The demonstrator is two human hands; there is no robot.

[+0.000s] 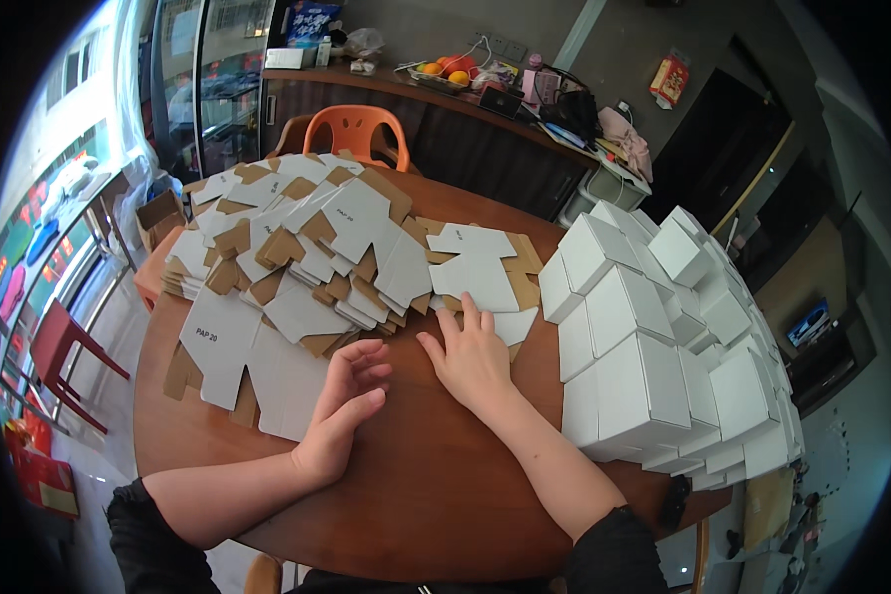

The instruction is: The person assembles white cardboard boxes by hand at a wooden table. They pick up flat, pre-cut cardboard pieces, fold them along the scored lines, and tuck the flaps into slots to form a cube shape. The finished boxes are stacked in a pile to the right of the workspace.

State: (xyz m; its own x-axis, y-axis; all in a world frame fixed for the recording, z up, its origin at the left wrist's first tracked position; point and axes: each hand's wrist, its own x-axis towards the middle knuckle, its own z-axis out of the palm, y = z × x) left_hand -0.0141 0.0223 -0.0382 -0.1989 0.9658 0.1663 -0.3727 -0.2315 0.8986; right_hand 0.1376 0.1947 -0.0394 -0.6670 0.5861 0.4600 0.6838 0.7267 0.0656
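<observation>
My left hand [342, 406] rests on its edge on the round brown table [416, 495], fingers curled loosely, touching the rim of a flat white box blank [257, 371]. My right hand [470, 356] lies palm down on the table with fingers spread, its fingertips on the edge of another flat blank [475, 279]. Neither hand holds anything. A sprawling heap of flat white and brown cardboard blanks [307, 238] covers the table's far left.
A stack of folded white boxes [663, 346] fills the table's right side. An orange plastic chair [356, 129] stands behind the table. A dark counter [445, 109] with fruit and clutter runs along the back. Red stools [59, 356] stand at left.
</observation>
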